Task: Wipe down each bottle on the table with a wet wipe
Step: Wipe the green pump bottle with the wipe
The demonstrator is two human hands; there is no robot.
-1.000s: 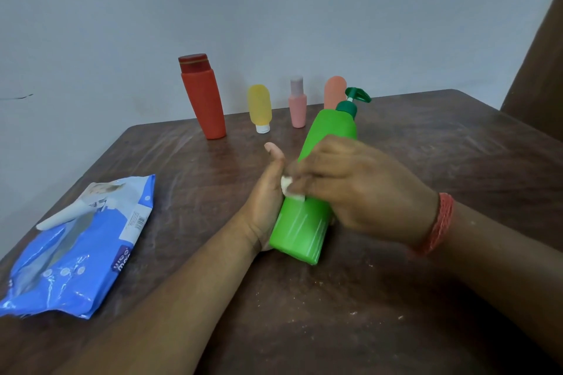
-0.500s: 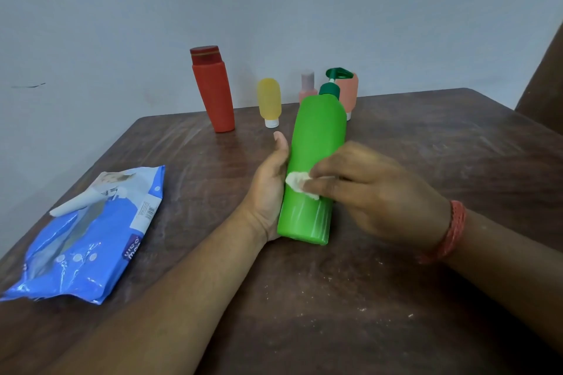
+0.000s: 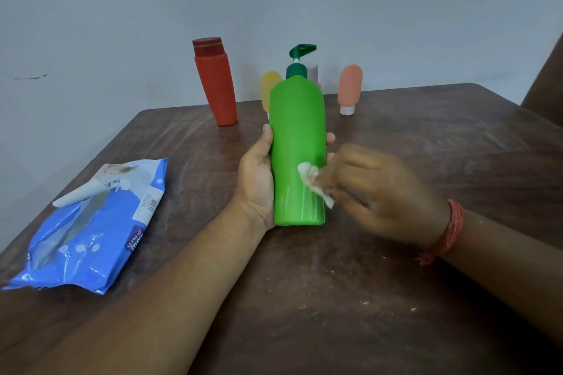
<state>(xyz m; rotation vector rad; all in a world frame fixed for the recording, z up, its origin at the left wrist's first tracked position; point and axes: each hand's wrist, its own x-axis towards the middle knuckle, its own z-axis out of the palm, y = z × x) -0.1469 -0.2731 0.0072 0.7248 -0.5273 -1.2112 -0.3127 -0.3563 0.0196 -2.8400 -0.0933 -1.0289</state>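
At table centre, upright green bottle is being gripped by left hand, wet wipe being pinched against its right flank by right hand.

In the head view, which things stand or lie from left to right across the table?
Blue wipe pack → red bottle → left hand → green pump bottle → right hand, pinching the wet wipe.

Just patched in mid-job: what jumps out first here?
The green bottle at centre, gripped by the left hand while the right hand pinches a white wipe against its side. A blue wipe pack lies left; a red bottle stands behind.
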